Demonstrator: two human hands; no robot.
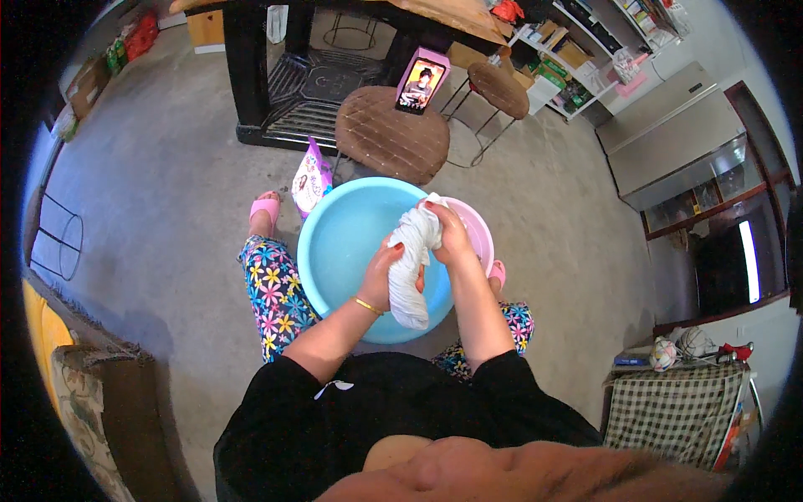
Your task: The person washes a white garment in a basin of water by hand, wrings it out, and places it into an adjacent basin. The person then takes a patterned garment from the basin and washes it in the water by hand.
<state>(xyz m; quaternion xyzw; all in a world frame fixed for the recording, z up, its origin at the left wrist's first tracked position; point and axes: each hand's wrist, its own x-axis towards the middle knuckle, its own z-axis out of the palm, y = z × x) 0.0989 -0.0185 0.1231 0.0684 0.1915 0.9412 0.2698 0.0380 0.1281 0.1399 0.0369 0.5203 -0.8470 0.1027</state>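
Both my hands grip a twisted, bundled white cloth above a wide light-blue basin. My left hand is wrapped round the cloth's middle, lower and to the left, with a yellow bangle on that wrist. My right hand holds its upper end, to the right. A smaller pink basin shows behind my right hand, partly hidden. A purple and white plastic bag stands just behind the blue basin, to its left.
A brown padded stool ahead holds a phone against a pink box. Behind are a dark table frame, another stool and shelves. A sofa is at lower left, a checked-cloth-covered stand at lower right.
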